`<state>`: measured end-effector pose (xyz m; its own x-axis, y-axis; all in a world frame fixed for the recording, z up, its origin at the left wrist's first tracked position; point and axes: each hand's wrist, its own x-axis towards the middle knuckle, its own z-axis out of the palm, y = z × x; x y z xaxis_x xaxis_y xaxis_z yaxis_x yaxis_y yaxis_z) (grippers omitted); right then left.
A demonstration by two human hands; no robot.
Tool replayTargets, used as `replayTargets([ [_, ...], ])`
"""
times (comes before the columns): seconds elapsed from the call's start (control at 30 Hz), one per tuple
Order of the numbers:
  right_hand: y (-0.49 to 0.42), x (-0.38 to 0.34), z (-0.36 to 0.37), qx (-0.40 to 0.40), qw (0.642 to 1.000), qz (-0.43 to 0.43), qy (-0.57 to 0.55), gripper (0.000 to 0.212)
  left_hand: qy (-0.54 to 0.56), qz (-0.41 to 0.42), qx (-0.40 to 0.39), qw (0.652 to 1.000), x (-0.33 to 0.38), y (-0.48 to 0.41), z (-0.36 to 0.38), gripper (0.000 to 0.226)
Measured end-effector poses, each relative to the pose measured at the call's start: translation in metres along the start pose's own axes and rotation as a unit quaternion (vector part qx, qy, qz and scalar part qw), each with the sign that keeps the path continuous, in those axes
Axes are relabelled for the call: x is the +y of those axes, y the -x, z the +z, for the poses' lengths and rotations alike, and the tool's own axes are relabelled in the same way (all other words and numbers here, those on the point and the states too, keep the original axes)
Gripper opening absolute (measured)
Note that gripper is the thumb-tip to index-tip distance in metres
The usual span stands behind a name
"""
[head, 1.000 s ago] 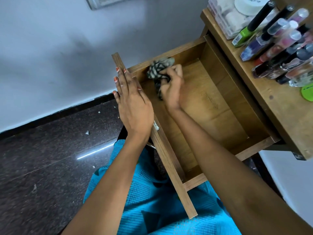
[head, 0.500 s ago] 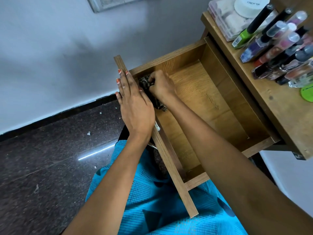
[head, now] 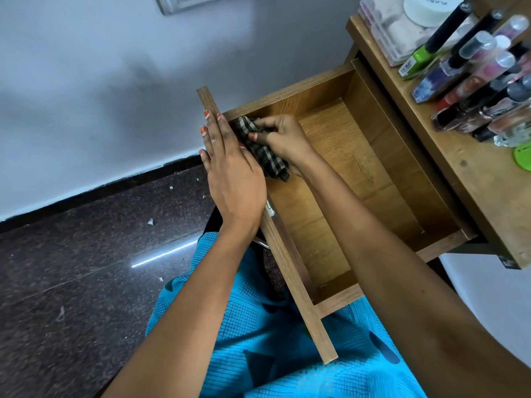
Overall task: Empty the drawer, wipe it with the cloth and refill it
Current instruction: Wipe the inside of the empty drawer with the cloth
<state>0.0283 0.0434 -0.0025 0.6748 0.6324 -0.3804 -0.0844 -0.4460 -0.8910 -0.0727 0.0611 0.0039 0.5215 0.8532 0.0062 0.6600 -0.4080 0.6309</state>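
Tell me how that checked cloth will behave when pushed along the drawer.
Probably floppy: the cloth is bunched and folds under the right hand. Likely light, so it should slide easily on the smooth drawer floor, but may bunch in corners.

Pale grey wall (head: 86, 81) with a switch plate (head: 186, 2), above black skirting (head: 100, 193) and dark speckled floor (head: 71, 282) catching a streak of light (head: 163, 255), beside a wooden table (head: 482, 196).

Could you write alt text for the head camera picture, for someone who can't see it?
A person's right hand grips a checked cloth against the inner front corner of an open, empty wooden drawer, while the left hand rests flat on the drawer front. Cosmetics bottles crowd the tabletop beside it.
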Motion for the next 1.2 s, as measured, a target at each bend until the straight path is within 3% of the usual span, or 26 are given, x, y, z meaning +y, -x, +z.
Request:
replayTargets([
  [0.07,-0.001,0.002,0.004,0.021,1.000,0.000,0.011,0.032,0.001,0.000,0.000,1.000,-0.001,-0.001,0.000,0.052],
  [0.2,-0.013,0.006,0.019,0.055,0.983,0.025,0.176,0.025,-0.001,0.003,-0.003,1.000,-0.001,0.000,0.000,0.052],
  [0.27,-0.018,0.003,0.020,0.054,0.979,0.040,0.193,0.025,-0.001,0.001,-0.002,1.000,-0.001,0.000,0.000,0.052],
  [0.4,-0.012,-0.001,0.007,0.002,0.994,0.087,0.062,0.031,-0.004,-0.001,0.000,1.000,-0.001,0.000,0.001,0.052],
  [0.53,-0.008,-0.001,0.004,0.003,0.994,0.079,-0.074,0.029,0.000,-0.003,0.000,1.000,0.000,0.000,0.001,0.052],
  [0.67,-0.015,0.010,0.017,0.080,0.994,0.076,-0.018,0.027,-0.001,-0.004,0.001,1.000,-0.001,0.000,0.001,0.051],
  [0.77,-0.014,0.016,0.021,0.101,0.994,0.027,0.038,0.026,-0.001,-0.003,0.000,1.000,0.000,0.000,0.001,0.051],
  [0.9,-0.001,0.028,0.015,0.056,0.991,-0.080,0.092,0.033,0.001,-0.002,0.001,1.000,0.001,0.001,0.000,0.052],
  [1.2,0.031,0.054,-0.002,-0.002,0.936,-0.265,0.232,0.027,-0.014,0.002,-0.001,1.000,0.000,0.001,0.000,0.053],
])
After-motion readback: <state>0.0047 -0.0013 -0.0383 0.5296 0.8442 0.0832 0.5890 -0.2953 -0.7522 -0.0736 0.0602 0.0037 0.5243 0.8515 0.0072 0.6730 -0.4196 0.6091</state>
